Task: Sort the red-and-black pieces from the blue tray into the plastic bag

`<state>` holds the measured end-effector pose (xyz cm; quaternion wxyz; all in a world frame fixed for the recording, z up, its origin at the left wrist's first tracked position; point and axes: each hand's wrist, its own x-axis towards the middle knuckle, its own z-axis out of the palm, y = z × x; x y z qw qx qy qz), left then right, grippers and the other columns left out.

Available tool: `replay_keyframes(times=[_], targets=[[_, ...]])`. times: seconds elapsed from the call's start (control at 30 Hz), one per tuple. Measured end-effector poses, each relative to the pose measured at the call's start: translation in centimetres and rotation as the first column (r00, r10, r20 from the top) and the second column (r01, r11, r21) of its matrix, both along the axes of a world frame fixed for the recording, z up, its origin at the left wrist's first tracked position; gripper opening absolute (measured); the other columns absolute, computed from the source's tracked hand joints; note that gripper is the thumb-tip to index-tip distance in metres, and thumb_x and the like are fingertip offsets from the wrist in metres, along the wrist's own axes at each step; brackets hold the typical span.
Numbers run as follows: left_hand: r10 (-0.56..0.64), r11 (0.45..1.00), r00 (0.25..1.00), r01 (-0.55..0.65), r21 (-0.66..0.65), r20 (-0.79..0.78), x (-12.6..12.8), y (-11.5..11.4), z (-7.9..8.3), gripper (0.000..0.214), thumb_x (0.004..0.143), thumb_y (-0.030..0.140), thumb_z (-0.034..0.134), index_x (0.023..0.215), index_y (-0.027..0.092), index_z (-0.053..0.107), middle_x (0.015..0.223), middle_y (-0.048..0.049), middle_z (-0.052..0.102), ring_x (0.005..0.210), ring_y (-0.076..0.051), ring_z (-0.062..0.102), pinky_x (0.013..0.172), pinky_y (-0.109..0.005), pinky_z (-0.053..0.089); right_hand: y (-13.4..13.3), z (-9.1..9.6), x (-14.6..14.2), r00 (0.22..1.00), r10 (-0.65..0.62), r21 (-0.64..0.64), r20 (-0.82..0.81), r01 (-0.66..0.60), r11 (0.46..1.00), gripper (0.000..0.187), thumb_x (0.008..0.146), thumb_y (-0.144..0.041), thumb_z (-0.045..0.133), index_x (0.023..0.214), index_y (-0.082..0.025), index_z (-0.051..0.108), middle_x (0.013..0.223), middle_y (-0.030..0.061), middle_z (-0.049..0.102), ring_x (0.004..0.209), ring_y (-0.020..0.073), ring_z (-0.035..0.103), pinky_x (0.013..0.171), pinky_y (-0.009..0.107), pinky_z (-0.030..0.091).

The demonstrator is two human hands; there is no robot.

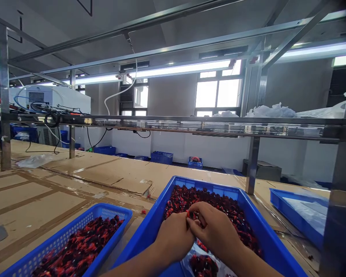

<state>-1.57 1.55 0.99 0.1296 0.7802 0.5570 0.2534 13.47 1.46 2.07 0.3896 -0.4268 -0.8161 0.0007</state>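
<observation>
My left hand (174, 234) and my right hand (215, 227) meet over a large blue bin (134, 246). Both are closed, fingertips together around a small red piece (188, 215) that is mostly hidden by the fingers. A heap of small red-and-black pieces (210, 194) fills the far part of the bin; their exact kind is too small to tell. Below my wrists, more of these pieces (203, 265) lie on a whitish plastic sheet (187, 263) in the near part of the bin.
To the left stands a blue perforated basket (115, 209) holding similar pieces. A blue tray (291, 204) with white plastic sits at right, behind a metal post (338, 184). Cardboard covers the table (103, 173). A metal shelf (173, 124) crosses above its far side. One red piece (143, 212) lies between basket and bin.
</observation>
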Motion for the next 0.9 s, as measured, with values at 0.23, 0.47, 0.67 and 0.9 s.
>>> replay_keyframes(times=[0.23, 0.47, 0.67, 0.9], targets=[[-0.058, 0.997, 0.998, 0.06, 0.05, -0.025, 0.0, -0.1, -0.1, 0.032, 0.087, 0.035, 0.043, 0.082, 0.024, 0.072, 0.08, -0.0068, 0.073, 0.076, -0.026, 0.069, 0.051, -0.027, 0.028, -0.2, -0.5, -0.1, 0.999, 0.037, 0.037, 0.018, -0.037, 0.999, 0.013, 0.086, -0.017, 0.053, 0.094, -0.022, 0.062, 0.082, 0.0008, 0.063, 0.066, 0.0156, 0.058, 0.064, 0.027, 0.043], [-0.031, 0.999, 0.995, 0.035, 0.04, -0.095, 0.0, 0.5, -0.7, 0.03, 0.082, 0.029, 0.044, 0.076, 0.022, 0.072, 0.076, -0.0087, 0.072, 0.069, -0.023, 0.068, 0.047, -0.027, 0.024, -0.2, -0.7, -0.3, 1.0, -0.003, -0.044, 0.024, 0.004, 0.999, 0.022, 0.083, -0.013, 0.051, 0.1, -0.022, 0.062, 0.079, 0.0004, 0.061, 0.066, 0.0166, 0.058, 0.065, 0.029, 0.044], [-0.056, 0.998, 0.994, 0.056, -0.001, -0.096, 0.0, 0.3, -0.4, 0.03, 0.083, 0.032, 0.044, 0.077, 0.023, 0.072, 0.075, -0.006, 0.072, 0.066, -0.02, 0.065, 0.048, -0.026, 0.026, 0.1, -0.6, -0.3, 0.999, -0.024, -0.092, 0.038, 0.028, 0.995, 0.027, 0.081, -0.01, 0.048, 0.101, -0.02, 0.062, 0.078, 0.0009, 0.061, 0.068, 0.0177, 0.058, 0.067, 0.029, 0.043], [-0.055, 0.998, 0.99, 0.056, 0.002, -0.131, 0.0, 0.6, -0.8, 0.034, 0.084, 0.034, 0.042, 0.08, 0.022, 0.074, 0.079, -0.0104, 0.072, 0.071, -0.024, 0.067, 0.052, -0.027, 0.03, 0.1, -0.9, -0.4, 0.999, 0.029, -0.122, -0.026, -0.032, 0.992, 0.028, 0.078, -0.009, 0.046, 0.099, -0.02, 0.06, 0.07, -0.0015, 0.057, 0.064, 0.0164, 0.055, 0.062, 0.027, 0.04]])
